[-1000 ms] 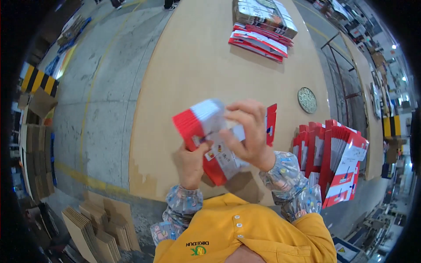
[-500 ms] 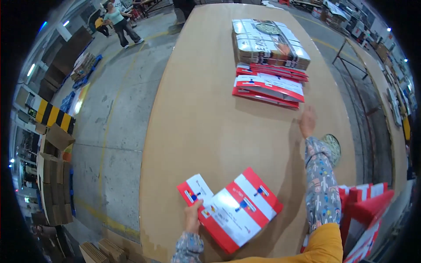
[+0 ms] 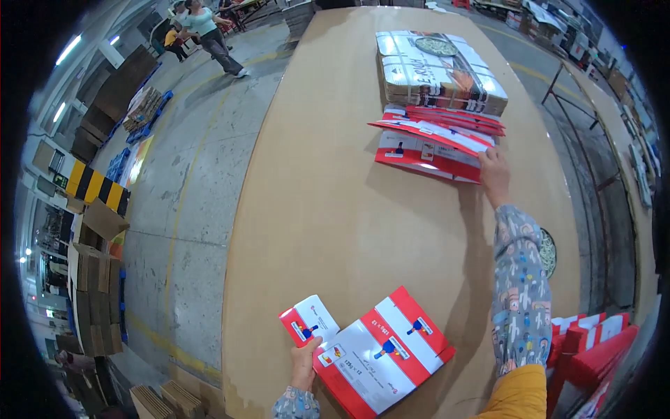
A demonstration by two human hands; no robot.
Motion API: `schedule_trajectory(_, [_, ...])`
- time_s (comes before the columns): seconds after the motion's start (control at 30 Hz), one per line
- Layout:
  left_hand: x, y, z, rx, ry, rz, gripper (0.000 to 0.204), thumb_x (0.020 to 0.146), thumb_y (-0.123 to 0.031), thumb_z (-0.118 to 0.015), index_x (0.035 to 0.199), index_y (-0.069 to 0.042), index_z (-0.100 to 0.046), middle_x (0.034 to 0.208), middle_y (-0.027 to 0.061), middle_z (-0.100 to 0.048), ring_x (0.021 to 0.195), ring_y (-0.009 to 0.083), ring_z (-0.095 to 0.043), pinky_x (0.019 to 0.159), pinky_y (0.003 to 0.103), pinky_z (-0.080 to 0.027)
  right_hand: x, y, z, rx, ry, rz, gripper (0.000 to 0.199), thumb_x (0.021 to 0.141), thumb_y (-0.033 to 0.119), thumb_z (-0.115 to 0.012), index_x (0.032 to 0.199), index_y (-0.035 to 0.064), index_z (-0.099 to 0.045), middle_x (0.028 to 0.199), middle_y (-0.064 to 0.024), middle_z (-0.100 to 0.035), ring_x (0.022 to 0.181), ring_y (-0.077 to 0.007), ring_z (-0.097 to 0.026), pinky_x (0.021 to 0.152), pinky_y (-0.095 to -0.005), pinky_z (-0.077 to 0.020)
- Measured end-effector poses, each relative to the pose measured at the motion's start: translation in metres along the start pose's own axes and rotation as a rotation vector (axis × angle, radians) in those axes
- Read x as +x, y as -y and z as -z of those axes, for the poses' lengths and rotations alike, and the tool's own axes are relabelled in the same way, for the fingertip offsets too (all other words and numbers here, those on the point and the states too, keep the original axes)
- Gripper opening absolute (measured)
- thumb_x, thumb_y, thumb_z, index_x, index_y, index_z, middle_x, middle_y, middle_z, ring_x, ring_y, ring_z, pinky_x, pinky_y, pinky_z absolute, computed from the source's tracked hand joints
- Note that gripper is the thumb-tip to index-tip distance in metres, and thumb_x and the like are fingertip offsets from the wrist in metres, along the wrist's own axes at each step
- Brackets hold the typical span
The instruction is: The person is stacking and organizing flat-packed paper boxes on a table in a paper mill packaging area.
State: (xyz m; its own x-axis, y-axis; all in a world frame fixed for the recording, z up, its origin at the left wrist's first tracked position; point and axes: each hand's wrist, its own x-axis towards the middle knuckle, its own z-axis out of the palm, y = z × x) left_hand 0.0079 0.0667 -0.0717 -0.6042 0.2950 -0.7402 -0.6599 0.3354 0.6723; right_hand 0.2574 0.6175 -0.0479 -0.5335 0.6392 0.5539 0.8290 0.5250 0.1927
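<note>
My left hand (image 3: 303, 364) is closed on the left edge of a red and white folding carton (image 3: 380, 359), near its small side flap. The carton lies angled on the near part of the table, its printed panels facing up. Farther off, my right hand (image 3: 495, 178) pinches the right end of a folded red and white carton (image 3: 440, 134) at the near side of a pile. That carton is lifted and tilted above another folded carton (image 3: 419, 155). More folded cartons (image 3: 453, 120) lie behind it.
A strapped stack of printed cardboard (image 3: 440, 73) sits behind the pile. A round green-patterned piece (image 3: 548, 253) lies by the table's right edge. Red and white cartons (image 3: 593, 353) stand at the lower right. Brown boxes (image 3: 94, 300) are stacked left; a person (image 3: 209, 35) walks beyond.
My right hand has reached forward and taken hold of a carton in the pile, raising it. My left hand still holds its carton. The distant person has moved right.
</note>
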Motion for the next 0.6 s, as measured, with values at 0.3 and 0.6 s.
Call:
schedule_trajectory(0.3, [-0.039, -0.01, 0.069, -0.132, 0.186, -0.092, 0.027, 0.076, -0.006, -0.071, 0.1, 0.005, -0.064, 0.089, 0.0108, -0.067, 0.074, 0.0194, -0.066, 0.067, 0.033, -0.054, -0.116, 0.176, 0.302, 0.482, -0.057, -0.2, 0.027, 0.085, 0.01, -0.059, 0.111, 0.0093, -0.062, 0.097, -0.0098, -0.059, 0.087, -0.0299, -0.057, 0.071, -0.0392, -0.0484])
schedule_trajectory(0.6, [-0.055, 0.021, 0.116, -0.134, 0.216, -0.037, 0.029, 0.071, -0.008, -0.076, 0.096, 0.001, -0.066, 0.087, 0.009, -0.068, 0.073, 0.0175, -0.066, 0.066, 0.033, -0.053, -0.33, 0.293, 0.488, 0.626, 0.157, -0.047, 0.053, 0.072, -0.004, -0.057, 0.125, 0.0014, -0.055, 0.118, -0.0172, -0.059, 0.084, -0.0329, -0.059, 0.072, -0.0404, -0.0492])
